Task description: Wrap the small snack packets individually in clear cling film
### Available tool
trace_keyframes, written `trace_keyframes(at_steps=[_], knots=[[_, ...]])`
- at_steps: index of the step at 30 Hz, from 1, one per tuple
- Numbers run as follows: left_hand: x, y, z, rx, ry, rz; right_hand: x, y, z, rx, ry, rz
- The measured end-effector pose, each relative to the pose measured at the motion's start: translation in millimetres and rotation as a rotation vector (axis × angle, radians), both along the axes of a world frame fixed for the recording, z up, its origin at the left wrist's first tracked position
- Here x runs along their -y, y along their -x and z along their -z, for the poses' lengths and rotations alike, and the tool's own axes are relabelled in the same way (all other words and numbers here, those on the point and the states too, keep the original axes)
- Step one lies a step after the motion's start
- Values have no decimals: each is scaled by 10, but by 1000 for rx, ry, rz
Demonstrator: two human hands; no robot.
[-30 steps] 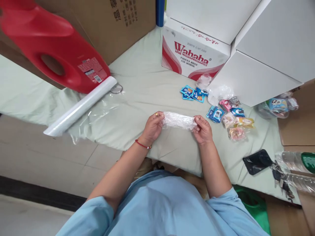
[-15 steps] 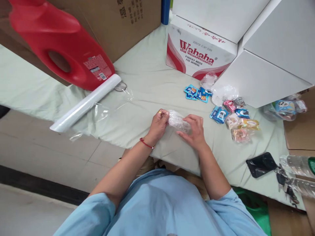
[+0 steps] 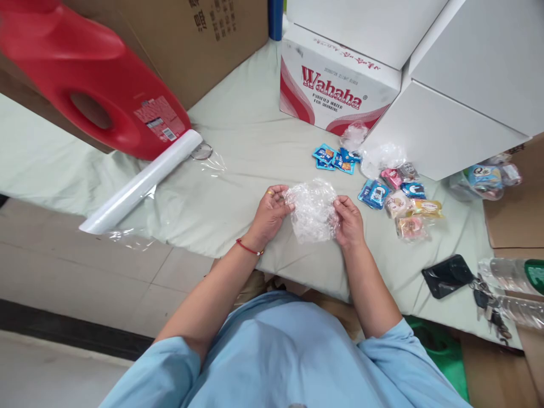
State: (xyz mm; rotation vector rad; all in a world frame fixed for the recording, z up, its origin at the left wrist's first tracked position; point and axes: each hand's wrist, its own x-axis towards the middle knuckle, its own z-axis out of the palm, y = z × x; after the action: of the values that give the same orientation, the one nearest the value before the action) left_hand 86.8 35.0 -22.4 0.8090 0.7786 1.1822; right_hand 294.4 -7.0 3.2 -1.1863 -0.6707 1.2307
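Note:
A crumpled sheet of clear plastic film is spread between my two hands over the cloth-covered table. My left hand pinches its left edge between thumb and fingers. On the opposite side, my right hand grips the right edge. To the right lie small wrapped snacks: blue packets, a yellow packet and a pink-orange one. Further back are several light-blue sachets beside crumpled clear plastic. A white roll of plastic film lies to the left, with loose film trailing from it.
A large red jug stands at the left before a brown carton. White boxes, one a Wahaba-style printed water carton, stand at the back. A black phone, keys and clear bottles lie near the right edge.
The bunched plastic film has been opened out into a wider, flatter sheet. My right hand has moved outward to its right edge. The view has shifted slightly.

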Motion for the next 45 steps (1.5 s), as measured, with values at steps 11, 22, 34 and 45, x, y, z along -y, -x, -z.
trace_keyframes(at_steps=[11,22,34,45], knots=[[390,-69,-317,-955,-238,-219,-60,-54,41,-85,7,-2],[254,-244,-243,-1020,-192,9,-62,-36,3,-88,1,-7],[237,-430,-285,-1378,-294,84,-50,14,-6,-17,-24,-50],[166,76,-280,-413,-24,5,-105,-143,48,-66,-31,59]])
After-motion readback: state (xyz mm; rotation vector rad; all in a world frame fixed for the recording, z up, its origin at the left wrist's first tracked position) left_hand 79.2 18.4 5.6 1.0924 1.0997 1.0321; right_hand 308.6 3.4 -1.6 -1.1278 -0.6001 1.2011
